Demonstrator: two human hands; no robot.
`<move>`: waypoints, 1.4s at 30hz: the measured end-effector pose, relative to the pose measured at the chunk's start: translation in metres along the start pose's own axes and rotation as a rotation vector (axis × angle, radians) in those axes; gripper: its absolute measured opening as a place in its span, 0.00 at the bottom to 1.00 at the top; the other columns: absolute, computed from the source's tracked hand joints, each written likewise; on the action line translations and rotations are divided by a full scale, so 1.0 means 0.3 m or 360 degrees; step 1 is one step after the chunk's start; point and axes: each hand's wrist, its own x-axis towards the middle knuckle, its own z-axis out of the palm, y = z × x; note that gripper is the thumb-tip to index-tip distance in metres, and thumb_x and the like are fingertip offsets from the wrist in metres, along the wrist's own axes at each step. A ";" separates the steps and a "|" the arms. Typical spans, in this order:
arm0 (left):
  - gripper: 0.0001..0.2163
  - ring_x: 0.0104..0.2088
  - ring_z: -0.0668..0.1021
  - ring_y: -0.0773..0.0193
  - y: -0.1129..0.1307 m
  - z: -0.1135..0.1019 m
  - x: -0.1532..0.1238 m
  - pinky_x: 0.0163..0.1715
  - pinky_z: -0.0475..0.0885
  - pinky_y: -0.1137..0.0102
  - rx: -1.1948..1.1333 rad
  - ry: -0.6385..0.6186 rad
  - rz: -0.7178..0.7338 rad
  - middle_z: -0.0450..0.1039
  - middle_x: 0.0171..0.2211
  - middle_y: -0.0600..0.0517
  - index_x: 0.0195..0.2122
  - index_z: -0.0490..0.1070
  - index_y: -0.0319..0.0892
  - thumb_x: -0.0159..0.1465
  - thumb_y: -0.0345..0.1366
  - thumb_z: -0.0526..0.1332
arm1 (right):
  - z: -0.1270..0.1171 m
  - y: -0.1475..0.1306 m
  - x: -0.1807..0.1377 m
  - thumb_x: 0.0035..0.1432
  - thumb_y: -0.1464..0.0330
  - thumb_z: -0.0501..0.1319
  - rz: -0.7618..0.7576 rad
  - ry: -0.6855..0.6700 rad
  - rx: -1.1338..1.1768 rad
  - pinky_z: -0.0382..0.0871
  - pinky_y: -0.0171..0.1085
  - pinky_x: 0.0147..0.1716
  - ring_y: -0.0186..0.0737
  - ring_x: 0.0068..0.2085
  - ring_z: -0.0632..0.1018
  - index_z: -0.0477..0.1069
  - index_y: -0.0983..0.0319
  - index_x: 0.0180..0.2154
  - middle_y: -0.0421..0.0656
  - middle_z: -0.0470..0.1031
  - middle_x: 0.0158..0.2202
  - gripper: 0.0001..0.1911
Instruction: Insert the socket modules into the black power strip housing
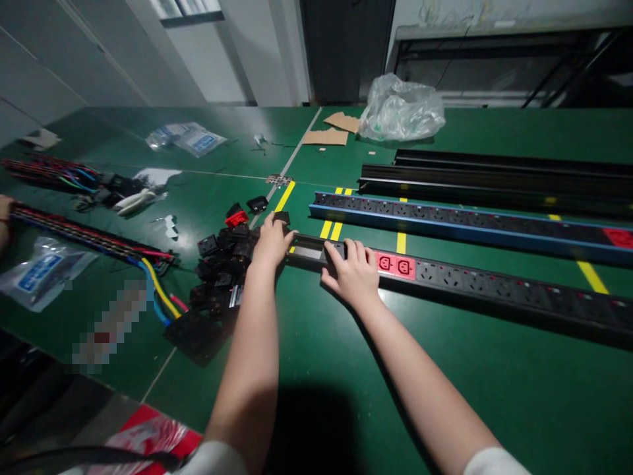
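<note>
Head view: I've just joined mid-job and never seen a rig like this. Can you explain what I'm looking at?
There is no machine here: you see a person's bare left hand and right hand. The single picture comes from a camera on that person's head, looking forward and down. On the green table lies a black strip of sockets, two of them red; behind it are a blue strip and black rails. To the left are a pile of black parts and bundled wires. The right hand rests on the black strip. The left hand is by its left end, beside the pile; whether it grips anything is unclear.
</note>
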 end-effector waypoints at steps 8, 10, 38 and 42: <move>0.06 0.56 0.72 0.56 0.034 -0.003 -0.112 0.60 0.63 0.60 -0.0443 0.0427 -0.0082 0.70 0.52 0.44 0.35 0.74 0.42 0.57 0.33 0.61 | 0.000 0.003 -0.003 0.62 0.57 0.56 -0.0026 0.0021 0.0007 0.52 0.48 0.55 0.55 0.57 0.63 0.62 0.52 0.62 0.53 0.64 0.58 0.28; 0.08 0.54 0.73 0.58 0.036 0.010 -0.130 0.58 0.65 0.62 -0.0549 0.0557 -0.0110 0.71 0.50 0.45 0.35 0.73 0.42 0.54 0.30 0.61 | -0.001 0.002 -0.003 0.62 0.57 0.56 -0.0022 0.0020 0.0007 0.53 0.48 0.55 0.54 0.57 0.63 0.62 0.52 0.62 0.53 0.64 0.58 0.28; 0.16 0.49 0.74 0.52 0.072 0.016 -0.159 0.54 0.68 0.60 -0.0313 0.0740 -0.0370 0.67 0.47 0.45 0.42 0.69 0.43 0.55 0.39 0.68 | -0.006 0.001 -0.001 0.62 0.56 0.55 -0.0032 -0.0056 -0.0036 0.53 0.49 0.55 0.56 0.57 0.62 0.60 0.53 0.64 0.52 0.62 0.59 0.29; 0.20 0.48 0.75 0.57 0.060 0.029 -0.137 0.52 0.70 0.63 -0.0521 0.0807 -0.0306 0.71 0.47 0.46 0.46 0.67 0.42 0.54 0.37 0.69 | 0.001 0.004 -0.003 0.61 0.56 0.56 -0.0032 0.0005 -0.0009 0.53 0.49 0.55 0.56 0.57 0.63 0.61 0.54 0.63 0.52 0.63 0.59 0.30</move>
